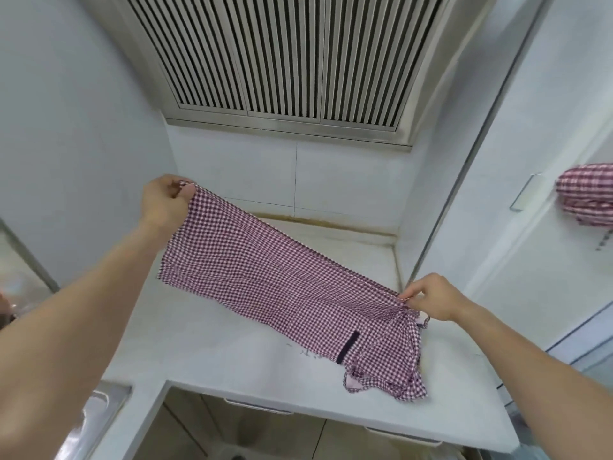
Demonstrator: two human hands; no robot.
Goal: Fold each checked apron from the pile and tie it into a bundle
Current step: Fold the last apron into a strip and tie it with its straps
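Head view: one wide-angle frame, looking down over both forearms onto a white bench (212, 346) set in a tiled corner.
Checked apron: the checked apron (265, 277), red-and-white gingham, is stretched as a long folded band between the two hands, sloping from upper left down to lower right above the bench.
Apron high end: held well above the bench surface, its edge hanging free below the left hand.
Apron low end: gathered into pleats under the right hand, with the loose bunched tail lying on the bench near its front right edge.
Dark strip: a short dark strip (347, 346) is sewn on the cloth near the low end.
Left hand: the left hand (164, 202) is raised, and its fingers (187, 190) and thumb are curled round the top corner of the apron, pinching the cloth.
Right hand: the right hand (431, 298) is low and close to the bench; its fingers (409, 295) are pressed together at the tips, pinching the gathered cloth.
Second bundle: another checked bundle (587, 197) shows at the right edge of the frame, against a white panel, well apart from the hands.
Vent: a metal louvred vent (285, 58) fills the wall above the bench.
Sink: the corner of a steel sink (106, 398) shows at lower left, beside the bench edge.
Below the bench: cabinet fronts with handles, partly blurred.
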